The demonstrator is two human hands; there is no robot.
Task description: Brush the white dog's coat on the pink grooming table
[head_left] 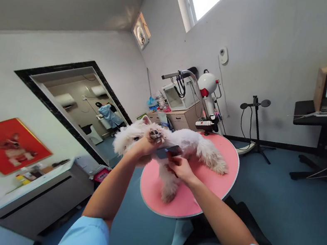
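Note:
A white, fluffy dog (pixel 188 137) lies on its side on a round pink grooming table (pixel 201 196), its head toward the left. My left hand (pixel 144 148) is closed around one raised front leg, and the dark-padded paw (pixel 155 136) sticks out above my fingers. In my right hand (pixel 181 168) is what looks like a slicker brush (pixel 168 152) with a flat, dark rectangular head, held against the fur by the chest and raised leg. The other front leg (pixel 169 187) hangs toward the near side of the table. My fingers partly cover the brush's handle.
Behind the table rise a metal grooming arm (pixel 187 74) with dark loops and a white dryer (pixel 207 84). A low cabinet (pixel 184 120) stands beyond. At right are a black tripod stand (pixel 256 122) and a dark table (pixel 316 115); a grey counter (pixel 53 191) is at left.

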